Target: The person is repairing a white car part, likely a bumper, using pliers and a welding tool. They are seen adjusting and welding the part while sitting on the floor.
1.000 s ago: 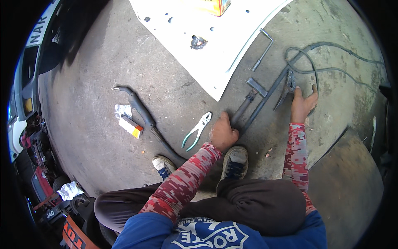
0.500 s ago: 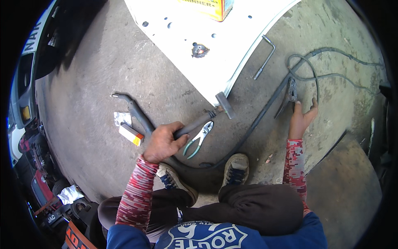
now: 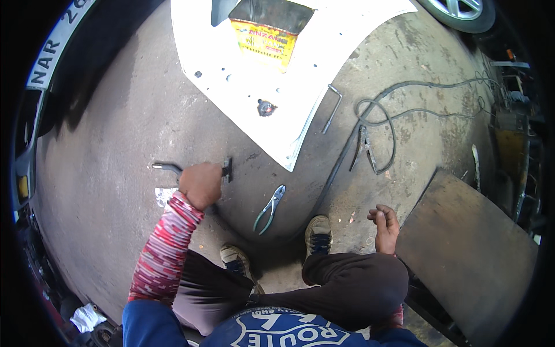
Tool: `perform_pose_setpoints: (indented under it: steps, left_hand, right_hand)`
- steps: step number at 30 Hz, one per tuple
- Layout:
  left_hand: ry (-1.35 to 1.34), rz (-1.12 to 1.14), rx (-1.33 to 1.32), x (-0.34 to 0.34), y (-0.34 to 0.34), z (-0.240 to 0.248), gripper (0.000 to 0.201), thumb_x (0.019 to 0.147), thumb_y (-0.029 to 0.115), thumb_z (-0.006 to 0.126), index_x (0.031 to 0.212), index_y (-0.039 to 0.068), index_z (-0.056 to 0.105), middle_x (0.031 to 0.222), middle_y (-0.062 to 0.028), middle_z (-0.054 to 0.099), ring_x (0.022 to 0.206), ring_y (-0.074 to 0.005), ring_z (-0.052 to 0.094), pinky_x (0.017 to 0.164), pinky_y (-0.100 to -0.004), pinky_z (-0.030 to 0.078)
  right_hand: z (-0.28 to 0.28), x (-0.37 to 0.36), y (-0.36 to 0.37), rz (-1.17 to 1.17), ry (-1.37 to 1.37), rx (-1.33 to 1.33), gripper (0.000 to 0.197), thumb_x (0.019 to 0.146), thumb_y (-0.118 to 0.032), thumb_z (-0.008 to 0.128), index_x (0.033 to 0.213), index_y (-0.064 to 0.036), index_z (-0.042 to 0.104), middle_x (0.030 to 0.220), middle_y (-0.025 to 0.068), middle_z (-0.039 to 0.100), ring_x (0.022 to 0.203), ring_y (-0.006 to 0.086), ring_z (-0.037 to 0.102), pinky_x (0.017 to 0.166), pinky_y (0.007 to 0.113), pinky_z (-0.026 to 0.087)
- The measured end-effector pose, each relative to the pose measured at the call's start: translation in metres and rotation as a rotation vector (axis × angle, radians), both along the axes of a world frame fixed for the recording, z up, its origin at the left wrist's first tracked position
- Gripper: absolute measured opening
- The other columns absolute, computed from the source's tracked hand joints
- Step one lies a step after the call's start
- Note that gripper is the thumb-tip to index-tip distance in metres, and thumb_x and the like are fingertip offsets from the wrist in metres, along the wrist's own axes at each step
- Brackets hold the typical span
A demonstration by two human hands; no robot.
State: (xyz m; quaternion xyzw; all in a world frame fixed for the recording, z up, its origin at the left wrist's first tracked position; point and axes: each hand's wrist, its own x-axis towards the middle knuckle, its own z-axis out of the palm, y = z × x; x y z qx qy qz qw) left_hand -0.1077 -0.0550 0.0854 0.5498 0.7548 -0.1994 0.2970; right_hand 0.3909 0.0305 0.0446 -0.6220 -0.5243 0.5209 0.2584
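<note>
My left hand [image 3: 201, 185] is closed around a hammer, raised over the floor. Its dark head [image 3: 227, 170] shows to the right of my fist; the handle is mostly hidden by the hand. Just beyond my fist lies the bent tip of a welding torch [image 3: 166, 166], and by my wrist a silvery wrapper [image 3: 164, 196]. Slip-joint pliers [image 3: 270, 210] with green grips rest on the floor ahead of my shoes. Over by my right knee, my right hand [image 3: 385, 229] hangs with loosely bent fingers, holding nothing visible. Ahead of it lies a ground clamp [image 3: 363, 149].
A white sheet-metal panel [image 3: 243, 113] with holes lies ahead, bearing a yellow-red can [image 3: 267, 46]. An L-shaped wrench [image 3: 332, 110] lies beside it. Cables [image 3: 425, 84] run off to the right. A brown metal plate [image 3: 468, 248] stands at my right, a wheel [image 3: 462, 11] far right.
My left hand has moved the hammer leftward and away from the panel's corner. My right hand has drawn back from the ground clamp toward my knee. The view has shifted.
</note>
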Motion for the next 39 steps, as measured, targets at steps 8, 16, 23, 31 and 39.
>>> perform_pose_setpoints:
  steps: [8, 16, 23, 31, 39]
  left_hand:
    - [-0.156, 0.056, 0.051, 0.024, 0.011, -0.013, 0.032, 0.08, 0.031, 0.075, 0.097, 0.004, 0.081, 0.099, -0.0222, 0.077, 0.097, -0.0392, 0.076, 0.085, -0.0484, 0.062]
    - [-0.048, -0.17, 0.087, 0.037, 0.021, -0.038, 0.029, 0.089, 0.028, 0.066, 0.105, 0.01, 0.083, 0.114, -0.0158, 0.079, 0.109, -0.032, 0.076, 0.092, -0.044, 0.061]
    - [-0.021, -0.191, 0.161, 0.001, 0.01, -0.075, 0.027, 0.092, 0.026, 0.065, 0.108, 0.013, 0.083, 0.118, -0.014, 0.078, 0.11, -0.0312, 0.076, 0.093, -0.0432, 0.061]
    - [-0.076, -0.193, 0.184, -0.002, 0.015, -0.076, 0.027, 0.094, 0.025, 0.064, 0.111, 0.012, 0.081, 0.122, -0.0137, 0.077, 0.114, -0.0335, 0.074, 0.095, -0.0476, 0.061]
    - [-0.033, -0.008, 0.15, -0.013, -0.007, -0.034, 0.027, 0.092, 0.015, 0.062, 0.11, 0.008, 0.081, 0.119, -0.0182, 0.076, 0.11, -0.0361, 0.075, 0.093, -0.0486, 0.061]
  right_hand:
    - [0.143, 0.045, -0.096, -0.49, 0.068, -0.154, 0.051, 0.109, -0.037, 0.057, 0.14, 0.0029, 0.058, 0.122, 0.0221, 0.071, 0.105, 0.0304, 0.072, 0.091, 0.042, 0.058]
    - [0.246, -0.031, -0.148, -0.292, -0.181, 0.052, 0.062, 0.108, -0.043, 0.057, 0.15, 0.002, 0.05, 0.155, 0.0209, 0.051, 0.146, 0.0292, 0.044, 0.121, 0.036, 0.033]
    - [0.292, -0.076, -0.165, -0.206, -0.166, 0.362, 0.052, 0.103, -0.029, 0.067, 0.144, 0.0022, 0.055, 0.136, 0.0192, 0.065, 0.129, 0.0281, 0.06, 0.112, 0.037, 0.043]
    - [0.261, -0.103, -0.14, -0.311, -0.385, 0.55, 0.051, 0.1, -0.031, 0.07, 0.137, 0.0035, 0.061, 0.133, 0.0264, 0.066, 0.125, 0.0371, 0.064, 0.11, 0.04, 0.046]
    - [0.258, -0.107, -0.125, -0.251, -0.287, 0.536, 0.043, 0.109, -0.026, 0.056, 0.137, 0.0069, 0.059, 0.13, 0.0206, 0.066, 0.122, 0.0278, 0.062, 0.109, 0.038, 0.045]
